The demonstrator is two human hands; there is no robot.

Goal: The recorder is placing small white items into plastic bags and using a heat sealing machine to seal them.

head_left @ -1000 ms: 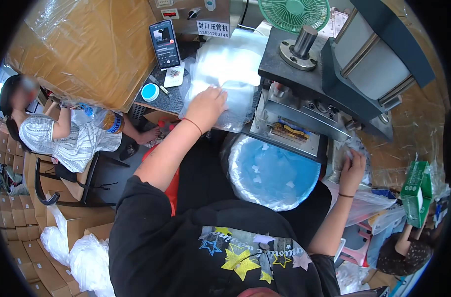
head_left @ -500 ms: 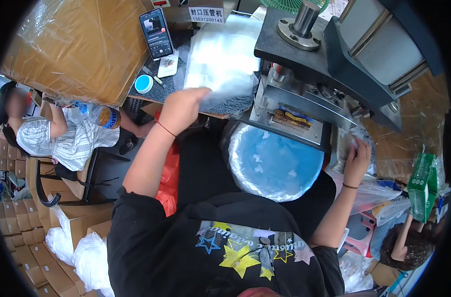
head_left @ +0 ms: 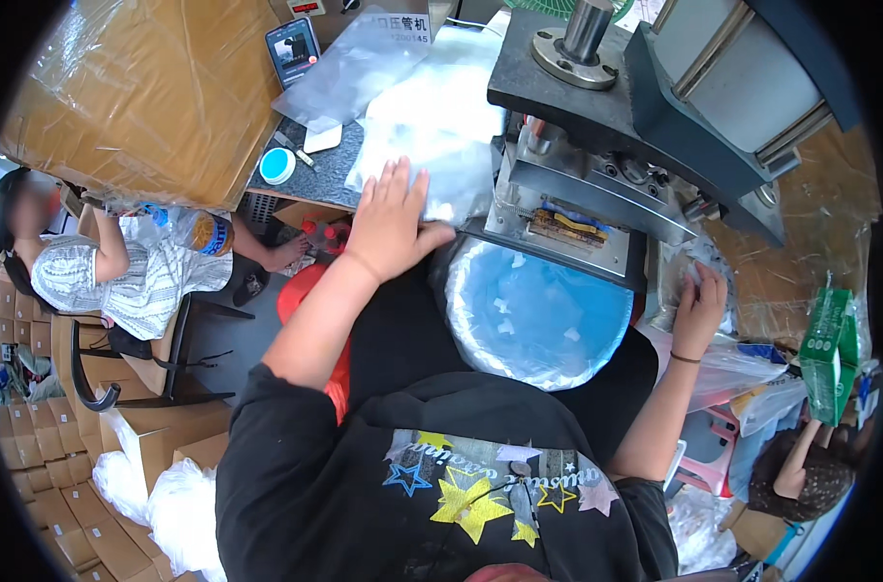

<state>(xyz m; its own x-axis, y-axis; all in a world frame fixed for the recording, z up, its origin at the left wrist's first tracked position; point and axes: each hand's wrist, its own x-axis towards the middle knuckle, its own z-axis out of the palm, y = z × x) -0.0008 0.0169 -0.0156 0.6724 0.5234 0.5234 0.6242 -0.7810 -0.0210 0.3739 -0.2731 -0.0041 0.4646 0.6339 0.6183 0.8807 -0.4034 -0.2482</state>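
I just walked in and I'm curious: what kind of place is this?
Probably a small packing workshop. A heavy press machine stands over a blue-lined bin, the left hand rests on a pile of clear bags, and stacked cartons fill the floor beside another seated person.

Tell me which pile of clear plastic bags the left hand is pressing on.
The pile of clear bags beside the press machine, under the left hand.

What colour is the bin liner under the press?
Light blue: the round plastic-lined bin under the grey press machine shows it best in the head view.
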